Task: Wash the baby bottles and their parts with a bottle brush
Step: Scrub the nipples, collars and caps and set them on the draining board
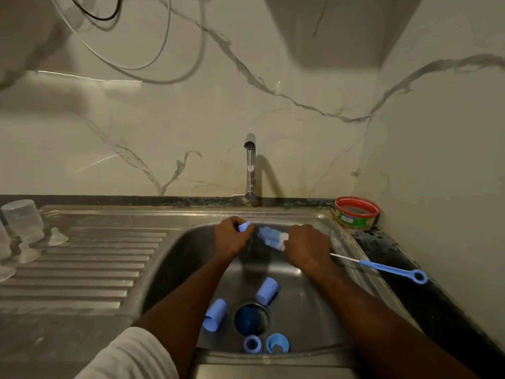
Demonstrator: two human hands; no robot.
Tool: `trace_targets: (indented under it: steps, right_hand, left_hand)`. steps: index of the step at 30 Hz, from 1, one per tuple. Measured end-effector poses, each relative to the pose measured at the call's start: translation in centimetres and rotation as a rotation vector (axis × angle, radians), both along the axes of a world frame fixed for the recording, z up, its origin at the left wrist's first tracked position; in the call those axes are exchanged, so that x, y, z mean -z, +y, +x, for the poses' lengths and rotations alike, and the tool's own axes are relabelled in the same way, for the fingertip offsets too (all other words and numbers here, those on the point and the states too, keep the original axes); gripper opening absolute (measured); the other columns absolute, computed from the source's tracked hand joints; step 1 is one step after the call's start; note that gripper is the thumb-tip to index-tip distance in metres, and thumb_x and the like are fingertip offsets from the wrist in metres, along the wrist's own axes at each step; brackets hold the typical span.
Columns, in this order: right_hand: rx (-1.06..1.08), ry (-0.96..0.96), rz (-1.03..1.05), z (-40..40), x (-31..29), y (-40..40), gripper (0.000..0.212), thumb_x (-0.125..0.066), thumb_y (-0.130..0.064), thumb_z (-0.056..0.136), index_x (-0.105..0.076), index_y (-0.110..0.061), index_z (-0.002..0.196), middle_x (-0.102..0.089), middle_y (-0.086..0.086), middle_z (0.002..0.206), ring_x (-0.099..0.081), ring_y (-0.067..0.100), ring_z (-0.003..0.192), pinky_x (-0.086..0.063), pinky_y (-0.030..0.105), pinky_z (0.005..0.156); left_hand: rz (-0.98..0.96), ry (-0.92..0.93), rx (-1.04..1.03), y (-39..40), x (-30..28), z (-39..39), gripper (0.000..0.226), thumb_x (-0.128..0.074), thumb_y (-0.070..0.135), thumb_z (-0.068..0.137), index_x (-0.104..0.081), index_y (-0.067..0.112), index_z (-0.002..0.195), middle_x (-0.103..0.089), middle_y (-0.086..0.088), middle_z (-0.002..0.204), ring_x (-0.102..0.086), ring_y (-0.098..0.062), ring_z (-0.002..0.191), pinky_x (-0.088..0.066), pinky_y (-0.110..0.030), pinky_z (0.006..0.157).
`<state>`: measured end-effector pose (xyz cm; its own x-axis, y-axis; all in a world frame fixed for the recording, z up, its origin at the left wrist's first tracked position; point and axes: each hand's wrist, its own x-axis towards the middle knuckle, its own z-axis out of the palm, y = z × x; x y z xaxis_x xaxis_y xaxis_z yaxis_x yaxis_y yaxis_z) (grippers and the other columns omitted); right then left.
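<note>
Over the steel sink [175, 258], my left hand [232, 239] grips a small blue bottle part [244, 227] under a thin stream from the tap [250, 170]. My right hand [308, 248] grips the bottle brush [270, 237]; its blue and white bristle head points at the part, and its blue handle sticks out to the right over the counter. Two blue caps [214, 314] [267, 291] lie on their sides in the basin. Two blue rings [252, 343] [277, 343] lie near the front wall. A dark blue piece [250, 320] sits in the drain.
On the ribbed drainboard [90, 269] at the left stand a clear upturned bottle [23, 221] and clear teats [57, 236]. A red and green tub [356, 213] sits in the back right corner. The wall is close on the right.
</note>
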<state>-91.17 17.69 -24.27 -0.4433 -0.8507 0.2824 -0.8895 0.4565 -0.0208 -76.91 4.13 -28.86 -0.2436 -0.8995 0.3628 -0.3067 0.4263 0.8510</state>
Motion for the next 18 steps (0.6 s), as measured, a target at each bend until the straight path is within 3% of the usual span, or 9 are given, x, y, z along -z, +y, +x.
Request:
trace_targets:
  steps: [5,7,11,15,18]
  right_hand:
    - [0.006,-0.033,-0.123,0.2,-0.9,0.3,0.032,-0.065,-0.038,0.091,-0.058,-0.021,0.118,-0.066,0.004,0.115,-0.066,0.022,0.098,-0.040,0.030,0.068]
    - [0.002,-0.044,-0.179,0.4,-1.3,0.2,0.033,-0.064,-0.040,0.092,-0.056,-0.022,0.119,-0.065,0.004,0.114,-0.065,0.022,0.096,-0.040,0.031,0.067]
    - [-0.104,-0.036,-0.278,0.6,-1.4,-0.1,0.032,-0.059,-0.043,0.094,-0.057,-0.026,0.121,-0.066,0.002,0.114,-0.066,0.022,0.096,-0.043,0.033,0.070]
    - [-0.208,-0.027,-0.313,0.6,-1.1,-0.8,0.032,-0.051,-0.047,0.099,-0.057,-0.030,0.125,-0.066,-0.001,0.114,-0.064,0.019,0.096,-0.045,0.032,0.071]
    - [-0.142,-0.028,-0.344,0.4,-1.6,-0.9,0.030,-0.056,-0.045,0.098,-0.059,-0.030,0.124,-0.067,-0.001,0.113,-0.065,0.019,0.092,-0.042,0.031,0.066]
  left_hand:
    - [0.122,0.099,0.053,0.0,0.0,0.2,0.056,-0.088,0.027,0.077,-0.055,0.016,0.122,-0.065,-0.006,0.116,-0.065,-0.019,0.106,-0.056,-0.038,0.095]
    - [0.155,0.167,0.097,0.0,-0.2,0.1,0.063,-0.089,0.023,0.076,-0.054,0.016,0.127,-0.066,-0.006,0.121,-0.066,-0.018,0.107,-0.058,-0.035,0.093]
    - [0.105,0.228,0.214,0.2,-0.3,-0.1,0.058,-0.086,0.016,0.078,-0.057,0.017,0.128,-0.069,-0.002,0.121,-0.069,-0.009,0.105,-0.057,-0.018,0.080]
    - [0.091,0.262,0.299,0.3,-0.4,-0.2,0.073,-0.088,0.016,0.076,-0.050,0.021,0.138,-0.065,0.001,0.129,-0.064,-0.013,0.117,-0.055,-0.030,0.097]
    - [0.149,0.336,0.324,0.0,-0.8,0.0,0.090,-0.094,0.020,0.067,-0.043,0.024,0.142,-0.068,0.004,0.124,-0.068,-0.010,0.111,-0.059,-0.028,0.090]
